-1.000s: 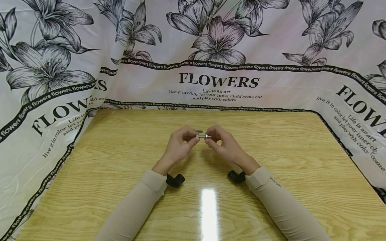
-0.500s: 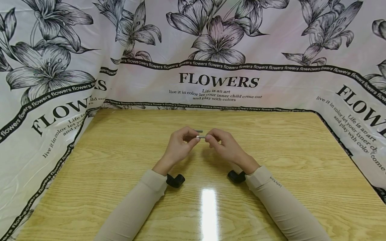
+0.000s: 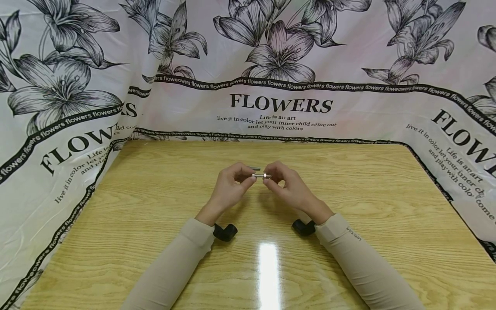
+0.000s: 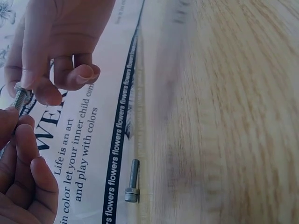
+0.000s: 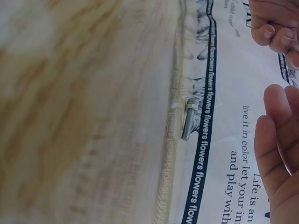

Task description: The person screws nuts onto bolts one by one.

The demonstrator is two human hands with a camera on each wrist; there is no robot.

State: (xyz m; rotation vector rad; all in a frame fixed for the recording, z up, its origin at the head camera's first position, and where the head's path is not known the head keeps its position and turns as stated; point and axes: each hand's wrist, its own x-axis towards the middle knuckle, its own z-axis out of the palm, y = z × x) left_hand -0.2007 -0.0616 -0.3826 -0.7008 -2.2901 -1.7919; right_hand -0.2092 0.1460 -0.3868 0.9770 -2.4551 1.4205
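Observation:
My left hand (image 3: 228, 187) pinches a small silver bolt (image 3: 258, 175) by its head end, between thumb and index finger. The bolt lies level above the table and points right. A hex nut (image 3: 265, 175) sits on its threaded end, and the fingertips of my right hand (image 3: 288, 187) hold it. The left wrist view shows this nut (image 4: 21, 87) at the right thumb, with bare thread below it. In the right wrist view, the held bolt is out of frame.
A second bolt (image 3: 255, 168) lies on the wood-grain table (image 3: 155, 215) behind my left fingers. In the left wrist view this bolt (image 4: 133, 179) has a nut up near its head. A flower-printed cloth (image 3: 283, 112) stands up around the table's back and sides.
Half a second ago my right fingers were rolled down over the nut and hid it; they have now risen and the nut shows again. My left hand has stayed still.

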